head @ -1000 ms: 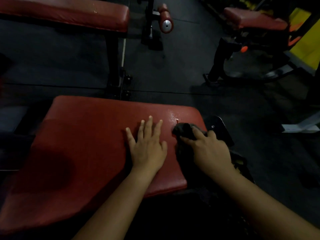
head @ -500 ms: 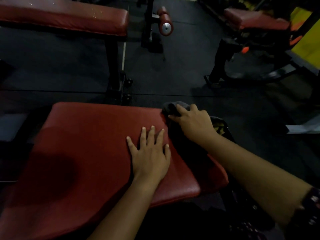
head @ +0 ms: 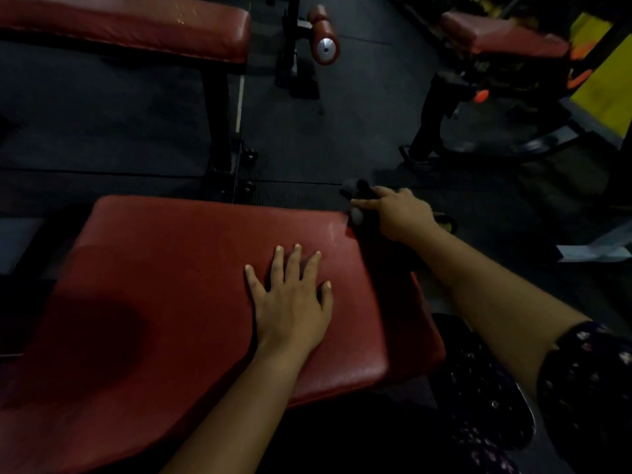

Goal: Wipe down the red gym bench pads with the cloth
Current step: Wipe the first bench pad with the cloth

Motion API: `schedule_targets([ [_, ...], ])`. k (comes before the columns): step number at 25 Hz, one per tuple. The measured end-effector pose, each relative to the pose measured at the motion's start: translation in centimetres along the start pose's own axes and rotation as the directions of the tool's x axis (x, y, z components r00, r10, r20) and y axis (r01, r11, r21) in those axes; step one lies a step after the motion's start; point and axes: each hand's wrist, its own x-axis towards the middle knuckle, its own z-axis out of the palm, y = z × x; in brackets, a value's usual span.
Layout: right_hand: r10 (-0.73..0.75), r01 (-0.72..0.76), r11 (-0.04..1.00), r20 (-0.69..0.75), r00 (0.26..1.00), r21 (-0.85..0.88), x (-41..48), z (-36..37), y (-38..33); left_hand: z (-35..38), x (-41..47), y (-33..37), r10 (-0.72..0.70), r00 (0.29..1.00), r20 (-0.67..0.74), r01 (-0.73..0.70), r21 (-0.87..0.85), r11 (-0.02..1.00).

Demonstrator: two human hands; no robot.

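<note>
Head view: my right hand curls round the dark cloth at the far right corner of the near pad, left hand flat and spread on it, in the wiping path; sheen shows only at that corner, so probably most of it, plus the long pad and the far-right pad across the floor, remains.

Dim scene. Your view is underexposed, and the floor mats are near black. The brightest patch is the yellow panel at upper right. A small speckled glare sits on the near bench pad by its far right corner, and a broad soft shadow darkens its left part. Your right hand and the cloth are smeared by blur. Straight edges bow towards the frame borders.
</note>
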Motion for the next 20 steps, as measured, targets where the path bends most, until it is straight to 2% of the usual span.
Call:
schedule_targets([
  [2, 0.119, -0.126, 0.986, 0.066, 0.991, 0.113, -1.3, 0.8, 1.7, 0.1, 0.0, -0.1, -0.002, 1.0, 0.0, 0.002, -0.003, 1.0],
  [4, 0.145, -0.157, 0.975, 0.085, 0.986, 0.158, -4.5, 1.7, 2.1, 0.2, 0.1, -0.1, 0.002, 1.0, 0.004, -0.002, -0.007, 1.0],
  [8, 0.125, -0.134, 0.982, 0.075, 0.989, 0.136, -15.1, 3.3, 1.0, 0.2, 0.0, -0.1, -0.011, 1.0, 0.015, 0.011, -0.002, 1.0],
  [11, 0.061, -0.076, 0.99, 0.126, 0.99, 0.119, -21.3, 3.6, 0.9, 0.0, 0.1, 0.1, -0.011, 1.0, 0.013, 0.01, 0.011, 1.0],
  [14, -0.005, -0.065, 0.962, 0.258, 0.966, 0.264, -22.0, 2.2, 3.5, 0.2, 0.1, 0.1, -0.008, 1.0, 0.01, 0.008, 0.014, 1.0],
  [16, 0.027, -0.102, 0.917, 0.197, 0.98, 0.385, -19.2, 0.7, 5.2, 0.3, 0.1, 0.1, 0.001, 1.0, -0.001, -0.001, 0.017, 1.0],
  [18, 0.144, -0.133, 0.864, 0.015, 0.989, 0.485, -14.8, -0.1, 5.4, 0.2, 0.3, -0.2, -0.007, 1.0, -0.01, 0.007, 0.006, 1.0],
  [20, 0.229, -0.138, 0.825, -0.101, 0.968, 0.548, -10.5, -0.5, 4.1, -0.1, 0.2, -0.1, 0.009, 1.0, 0.005, -0.009, -0.01, 1.0],
])
